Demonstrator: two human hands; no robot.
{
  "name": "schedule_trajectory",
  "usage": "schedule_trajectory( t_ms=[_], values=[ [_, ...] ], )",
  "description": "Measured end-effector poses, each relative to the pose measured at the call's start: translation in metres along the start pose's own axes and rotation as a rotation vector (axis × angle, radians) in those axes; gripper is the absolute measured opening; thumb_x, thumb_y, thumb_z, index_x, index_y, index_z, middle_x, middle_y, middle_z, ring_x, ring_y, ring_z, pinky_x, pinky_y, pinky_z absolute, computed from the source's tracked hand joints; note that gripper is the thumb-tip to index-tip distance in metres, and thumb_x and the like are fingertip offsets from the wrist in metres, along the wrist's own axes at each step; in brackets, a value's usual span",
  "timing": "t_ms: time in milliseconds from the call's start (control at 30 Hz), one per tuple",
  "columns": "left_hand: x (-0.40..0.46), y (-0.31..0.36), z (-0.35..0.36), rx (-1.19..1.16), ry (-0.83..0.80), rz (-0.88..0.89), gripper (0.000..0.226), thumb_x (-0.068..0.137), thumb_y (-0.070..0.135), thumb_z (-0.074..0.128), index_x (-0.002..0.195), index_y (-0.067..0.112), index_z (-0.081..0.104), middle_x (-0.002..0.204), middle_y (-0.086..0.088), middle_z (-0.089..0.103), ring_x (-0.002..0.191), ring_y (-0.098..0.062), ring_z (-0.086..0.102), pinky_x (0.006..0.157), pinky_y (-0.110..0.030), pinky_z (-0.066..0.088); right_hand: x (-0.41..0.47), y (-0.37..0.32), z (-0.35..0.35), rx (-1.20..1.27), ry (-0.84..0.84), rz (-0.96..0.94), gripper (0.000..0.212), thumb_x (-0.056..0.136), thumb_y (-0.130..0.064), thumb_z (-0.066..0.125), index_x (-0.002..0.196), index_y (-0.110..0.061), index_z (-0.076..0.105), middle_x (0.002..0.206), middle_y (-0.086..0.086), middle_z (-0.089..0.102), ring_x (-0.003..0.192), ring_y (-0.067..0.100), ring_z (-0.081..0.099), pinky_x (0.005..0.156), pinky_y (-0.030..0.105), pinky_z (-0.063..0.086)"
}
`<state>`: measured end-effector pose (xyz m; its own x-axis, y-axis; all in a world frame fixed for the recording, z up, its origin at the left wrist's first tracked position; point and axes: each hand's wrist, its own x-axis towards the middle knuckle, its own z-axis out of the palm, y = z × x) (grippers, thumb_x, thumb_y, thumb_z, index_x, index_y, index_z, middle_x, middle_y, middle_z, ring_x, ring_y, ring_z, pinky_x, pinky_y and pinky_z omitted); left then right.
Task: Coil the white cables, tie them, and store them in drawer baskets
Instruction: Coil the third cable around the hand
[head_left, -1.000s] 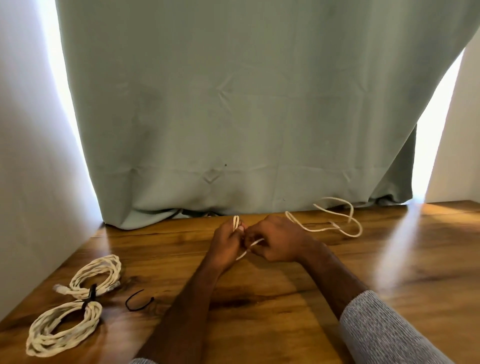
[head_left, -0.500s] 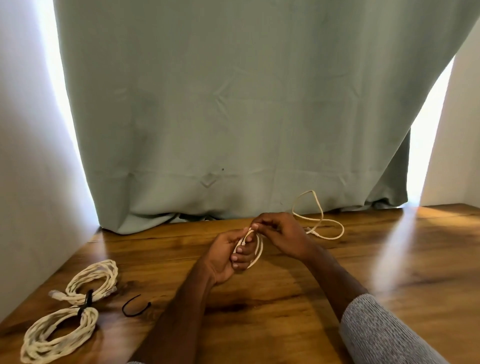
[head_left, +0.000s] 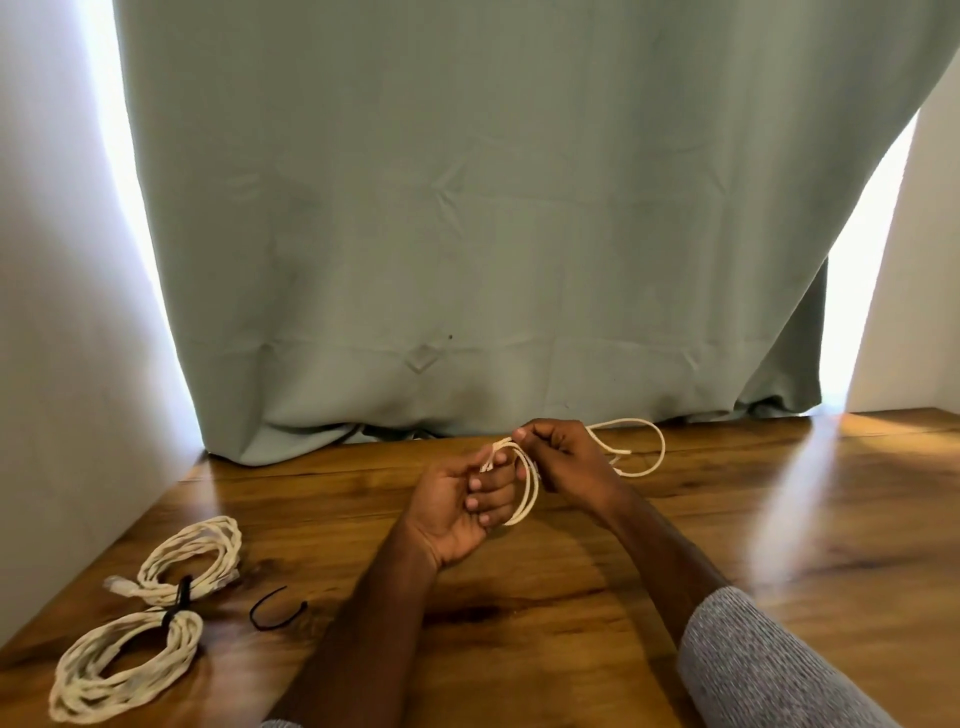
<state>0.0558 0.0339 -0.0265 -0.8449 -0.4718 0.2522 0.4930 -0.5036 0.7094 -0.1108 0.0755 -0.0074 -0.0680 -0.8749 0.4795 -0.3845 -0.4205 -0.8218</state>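
**Loops gathered, tail drawn in**

Since a second ago the cable's loose tail has shortened toward the hands, near the curtain. Left hand, palm up, curls its fingers round upright loops running lengthwise away from the person; right hand pinches their top. Bare table lies right of the hands; a tied bundle and black tie lie left.

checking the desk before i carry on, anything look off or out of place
Nothing damaged or spilled. One loose black cable tie lies unused on the wooden table, beside the two tied coils of white cable.
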Motion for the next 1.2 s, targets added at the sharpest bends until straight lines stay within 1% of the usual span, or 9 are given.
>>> schedule_trajectory(
  t_ms=[167, 300, 400, 533, 667, 833, 1000, 1100, 1200],
  values=[
    [-0.001, 0.002, 0.005, -0.007, 0.067, 0.082, 0.035, 0.101, 0.020, 0.042, 0.101, -0.004, 0.067, 0.049, 0.005, 0.039, 0.033, -0.003, 0.034, 0.036, -0.018, 0.025, -0.008, 0.022, -0.014, -0.207, 0.093, -0.089, 0.035, 0.103, -0.034, 0.055, 0.079, -0.015, 0.073, 0.066, 0.003, 0.069, 0.062, 0.022, 0.065, 0.065, 0.040, 0.052],
    [-0.003, 0.004, 0.006, -0.031, 0.130, 0.186, 0.039, 0.102, 0.024, 0.038, 0.107, -0.006, 0.062, 0.048, 0.003, 0.041, 0.031, -0.004, 0.034, 0.035, -0.018, 0.024, -0.003, 0.018, -0.009, -0.206, 0.267, -0.178, 0.021, 0.100, -0.031, 0.061, 0.080, -0.027, 0.066, 0.062, -0.003, 0.064, 0.057, 0.016, 0.063, 0.061, 0.036, 0.052],
    [-0.001, 0.006, 0.005, -0.026, 0.178, 0.254, 0.041, 0.102, 0.026, 0.039, 0.115, -0.006, 0.060, 0.049, 0.003, 0.041, 0.031, -0.004, 0.032, 0.035, -0.018, 0.024, 0.004, 0.014, -0.002, -0.424, 0.297, -0.215, 0.025, 0.101, -0.043, 0.055, 0.087, -0.025, 0.066, 0.067, -0.008, 0.063, 0.060, 0.010, 0.059, 0.057, 0.034, 0.048],
    [-0.001, 0.013, 0.002, -0.044, 0.198, 0.303, 0.046, 0.101, 0.028, 0.039, 0.125, -0.006, 0.058, 0.049, 0.003, 0.037, 0.030, -0.005, 0.029, 0.035, -0.019, 0.022, 0.008, 0.013, 0.001, -0.754, 0.122, -0.073, 0.038, 0.106, -0.048, 0.036, 0.102, -0.023, 0.065, 0.088, 0.002, 0.072, 0.078, 0.020, 0.067, 0.069, 0.039, 0.054],
    [-0.001, 0.019, 0.001, -0.065, 0.166, 0.332, 0.054, 0.098, 0.030, 0.048, 0.134, -0.010, 0.049, 0.053, 0.005, 0.036, 0.034, -0.005, 0.031, 0.036, -0.018, 0.028, 0.008, 0.008, 0.009, -0.855, -0.113, 0.108, 0.039, 0.107, -0.045, 0.034, 0.105, -0.020, 0.063, 0.107, 0.009, 0.072, 0.097, 0.031, 0.067, 0.085, 0.044, 0.054],
    [-0.001, 0.020, 0.003, -0.025, 0.259, 0.416, 0.048, 0.094, 0.019, 0.048, 0.132, -0.011, 0.047, 0.064, 0.001, 0.048, 0.045, -0.005, 0.041, 0.047, -0.020, 0.038, 0.001, -0.006, 0.024, -1.007, -0.339, 0.240, 0.032, 0.106, -0.039, 0.040, 0.120, -0.017, 0.058, 0.121, 0.014, 0.066, 0.108, 0.034, 0.063, 0.082, 0.037, 0.048],
    [0.001, 0.021, -0.003, -0.035, 0.304, 0.456, 0.037, 0.096, 0.017, 0.048, 0.123, -0.006, 0.054, 0.102, -0.013, 0.073, 0.075, -0.016, 0.072, 0.066, -0.027, 0.060, -0.008, -0.029, 0.031, -1.062, -0.523, 0.267, 0.031, 0.103, -0.037, 0.047, 0.120, -0.015, 0.061, 0.115, 0.012, 0.068, 0.098, 0.027, 0.066, 0.071, 0.032, 0.045],
    [0.005, 0.019, -0.003, -0.009, 0.333, 0.455, 0.030, 0.105, 0.014, 0.039, 0.122, -0.005, 0.054, 0.115, -0.017, 0.071, 0.092, -0.025, 0.075, 0.076, -0.033, 0.062, -0.008, -0.035, 0.031, -1.076, -0.609, 0.276, 0.025, 0.098, -0.032, 0.054, 0.116, -0.016, 0.064, 0.110, 0.010, 0.069, 0.094, 0.025, 0.067, 0.069, 0.032, 0.049],
    [0.010, 0.015, -0.006, 0.092, 0.410, 0.458, 0.020, 0.105, 0.015, 0.040, 0.112, 0.003, 0.054, 0.117, -0.018, 0.071, 0.098, -0.031, 0.073, 0.078, -0.037, 0.062, -0.009, -0.040, 0.026, -0.975, -0.700, 0.365, 0.021, 0.094, -0.022, 0.058, 0.108, -0.011, 0.070, 0.090, 0.008, 0.074, 0.065, 0.016, 0.065, 0.054, 0.027, 0.051]
  ],
)
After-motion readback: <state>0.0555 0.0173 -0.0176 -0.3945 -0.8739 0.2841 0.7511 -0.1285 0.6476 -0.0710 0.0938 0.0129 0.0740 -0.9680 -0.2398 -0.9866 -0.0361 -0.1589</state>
